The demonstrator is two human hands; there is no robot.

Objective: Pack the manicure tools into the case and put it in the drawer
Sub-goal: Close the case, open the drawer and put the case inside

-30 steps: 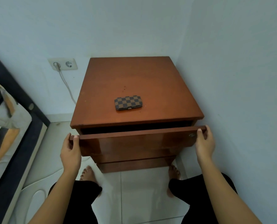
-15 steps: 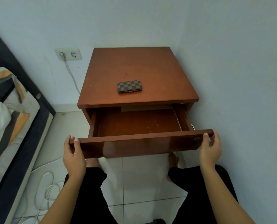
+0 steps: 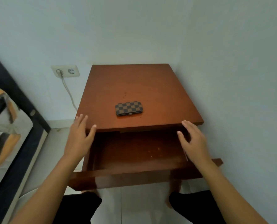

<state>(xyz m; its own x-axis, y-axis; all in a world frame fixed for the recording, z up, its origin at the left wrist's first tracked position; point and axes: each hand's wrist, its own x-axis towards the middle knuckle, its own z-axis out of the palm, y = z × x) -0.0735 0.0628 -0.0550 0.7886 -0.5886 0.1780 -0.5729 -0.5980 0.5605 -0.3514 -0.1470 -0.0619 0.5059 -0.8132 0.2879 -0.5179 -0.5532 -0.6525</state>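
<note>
Centre frame: left hand (image 3: 78, 139) and right hand (image 3: 193, 140), fingers spread and empty, hover above the pulled-out brown wooden drawer (image 3: 134, 173); closed brown checkered case (image 3: 128, 108) lies on the table (image 3: 158, 88).

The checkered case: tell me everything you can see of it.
The checkered case is a small flat rounded rectangle covered in a brown and dark check pattern, which looks like faux leather. A small metal clasp shows at the middle of its near edge, and it appears shut. It lies flat on the nightstand top, long side across, a little left of centre and towards the front edge, above the open drawer. Nothing but the wood touches it; neither hand is on it.
</note>
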